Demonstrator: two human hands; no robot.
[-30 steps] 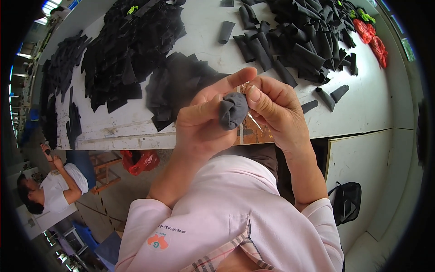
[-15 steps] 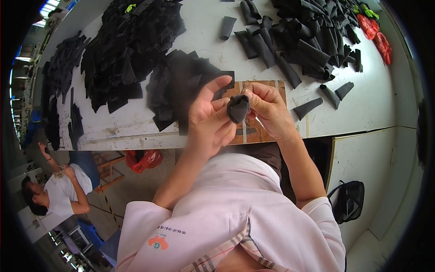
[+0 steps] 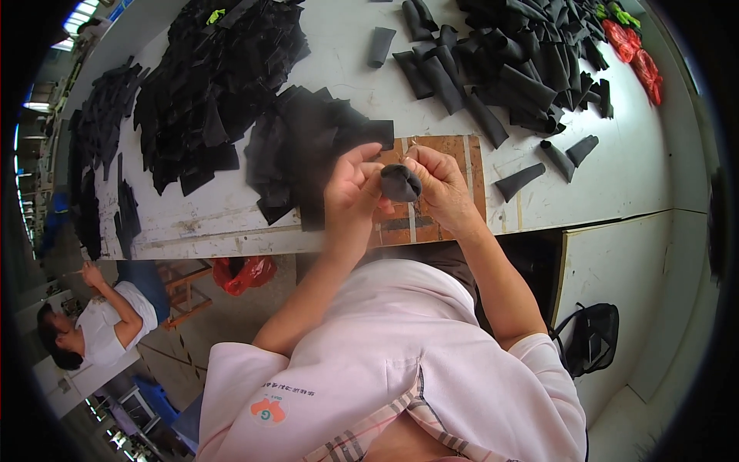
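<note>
Between my two hands is a small dark grey fabric tube [image 3: 399, 185], bunched and rounded, its dark opening showing at the upper right. My left hand [image 3: 352, 191] pinches its left side with the thumb, other fingers partly spread behind it. With thumb and fingertips closed at its upper right edge, my right hand [image 3: 442, 185] grips the same tube. A thin, light-coloured tip [image 3: 413, 142] shows above the right fingertips, too small to name. Both hands are above a brown taped board [image 3: 468, 173] at the table's front edge.
Flat black fabric pieces [image 3: 308, 135] lie heaped at left, with a larger pile [image 3: 219, 85] beyond. Rolled dark tubes [image 3: 531, 85] are piled at far right, near red plastic bags [image 3: 645, 73]. Another person [image 3: 115, 316] sits at lower left; a black bag [image 3: 596, 339] hangs at right.
The fabric tube has turned in my hands and moved slightly left. My left fingers have drawn in closer around it. The other person's arms have come together and lowered.
</note>
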